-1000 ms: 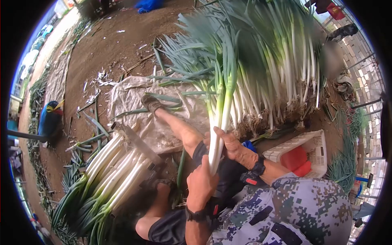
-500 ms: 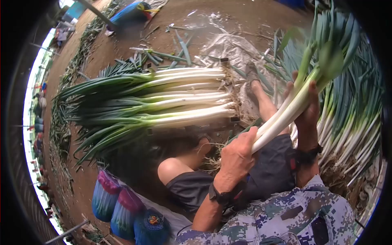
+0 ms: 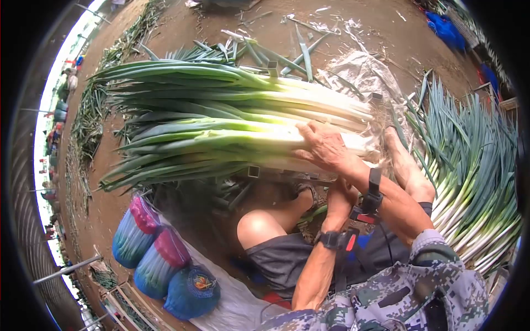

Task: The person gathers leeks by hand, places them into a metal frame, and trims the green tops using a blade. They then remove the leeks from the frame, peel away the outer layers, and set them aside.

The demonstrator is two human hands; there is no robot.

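Note:
A thick stack of long green onions (image 3: 221, 118) lies on a low metal frame (image 3: 253, 171), with green leaves to the left and white root ends to the right. My right hand (image 3: 326, 148) rests over the white stalks at the stack's near side, thumb and fingers apart. Beneath my right wrist, my left hand (image 3: 342, 194) is close to the stack's near edge. Its fingers are mostly hidden, so whether it holds anything does not show. Dark straps circle both wrists.
More green onions (image 3: 469, 165) are heaped on the right. Net-covered blue bundles (image 3: 149, 259) sit at lower left beside a pale sheet (image 3: 215, 295). A crumpled whitish sack (image 3: 367, 74) and loose leaves (image 3: 303, 52) lie on the dirt floor. My bent knees flank the frame.
Both hands earlier held a few green onions tilted up at the right; these are no longer raised. My hands have moved left to the stack, right arm crossing over left. The view has shifted.

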